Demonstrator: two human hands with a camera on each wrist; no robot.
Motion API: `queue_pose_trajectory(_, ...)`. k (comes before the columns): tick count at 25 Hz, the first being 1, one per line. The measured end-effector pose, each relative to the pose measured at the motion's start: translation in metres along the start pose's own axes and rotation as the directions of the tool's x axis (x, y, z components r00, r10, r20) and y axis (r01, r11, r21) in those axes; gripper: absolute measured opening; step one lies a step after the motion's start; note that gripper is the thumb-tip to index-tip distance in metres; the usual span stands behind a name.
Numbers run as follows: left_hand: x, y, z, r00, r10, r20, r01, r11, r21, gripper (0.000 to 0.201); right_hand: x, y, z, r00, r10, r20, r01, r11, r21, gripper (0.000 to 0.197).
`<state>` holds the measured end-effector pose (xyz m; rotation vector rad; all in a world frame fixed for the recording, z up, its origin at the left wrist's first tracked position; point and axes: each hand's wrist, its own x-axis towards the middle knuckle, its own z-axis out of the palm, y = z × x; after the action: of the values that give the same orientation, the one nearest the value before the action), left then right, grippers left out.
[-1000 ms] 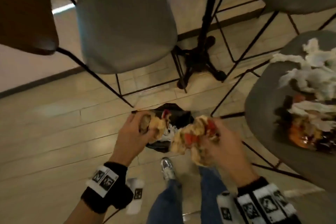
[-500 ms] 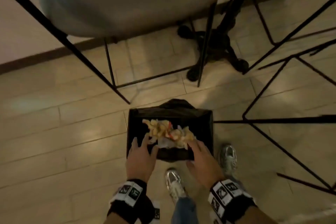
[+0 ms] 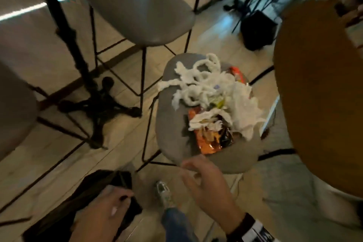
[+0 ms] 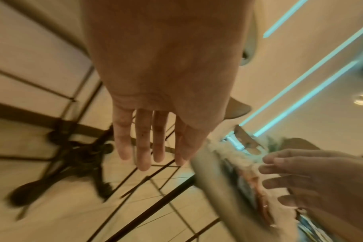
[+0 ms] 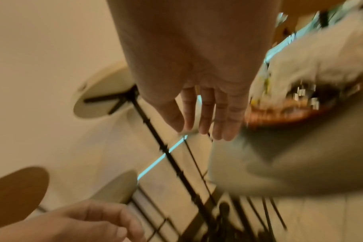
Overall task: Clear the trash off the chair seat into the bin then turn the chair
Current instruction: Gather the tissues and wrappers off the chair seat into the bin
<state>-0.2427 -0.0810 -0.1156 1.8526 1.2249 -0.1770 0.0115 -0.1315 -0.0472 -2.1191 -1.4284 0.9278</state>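
Both hands empty, fingers loose — right hand point(image 3: 204, 180) near the littered chair seat point(image 3: 172, 124), left hand point(image 3: 104, 216) over the bin point(image 3: 82, 194).

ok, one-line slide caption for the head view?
Both hands empty, tissue and wrappers on the grey chair seat, bin below.

A black cast-iron table base point(image 3: 98, 104) with spread feet stands on a pale wood-plank floor point(image 3: 49, 163). Just beyond the base, a dark skirting strip point(image 3: 64, 90) meets a light wall. Behind and right of the base stands a grey upholstered stool point(image 3: 137, 6) on thin black wire legs. Far right of the base, a brown wooden seat point(image 3: 318, 84) fills the edge. A bright light streak point(image 3: 29, 10) crosses the wall above the base.
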Motion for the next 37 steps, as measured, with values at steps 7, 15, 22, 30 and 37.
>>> queue_pose_trajectory(7, 0.140, 0.186, -0.091, 0.949, 0.193, -0.249, -0.199, 0.980, 0.001, 0.042, 0.082, 0.031, -0.092, 0.928, 0.114, -0.354, -0.164, 0.980, -0.115, 0.058)
queue_pose_trajectory(15, 0.291, 0.240, -0.086, 0.984, 0.171, 0.053, -0.177, 0.879, 0.444, 0.083, 0.155, 0.050, -0.073, 0.960, 0.187, -0.207, -0.222, 0.962, -0.157, 0.056)
queue_pose_trajectory(22, 0.290, 0.238, -0.083, 0.948, 0.311, -0.065, -0.266, 0.888, 0.374, 0.025, 0.151, 0.063, -0.090, 0.948, 0.158, -0.276, -0.146, 0.987, 0.064, 0.020)
queue_pose_trajectory(30, 0.243, 0.246, -0.108, 0.821, 0.446, -0.356, -0.367, 0.891, 0.269, 0.029, 0.124, 0.032, -0.126, 0.900, 0.131, -0.415, -0.076, 0.986, 0.146, 0.013)
queue_pose_trajectory(37, 0.137, 0.228, -0.141, 0.761, 0.374, -0.530, -0.338, 0.926, 0.169, 0.036, 0.074, -0.003, -0.160, 0.880, 0.058, -0.471, -0.018, 0.996, 0.089, 0.017)
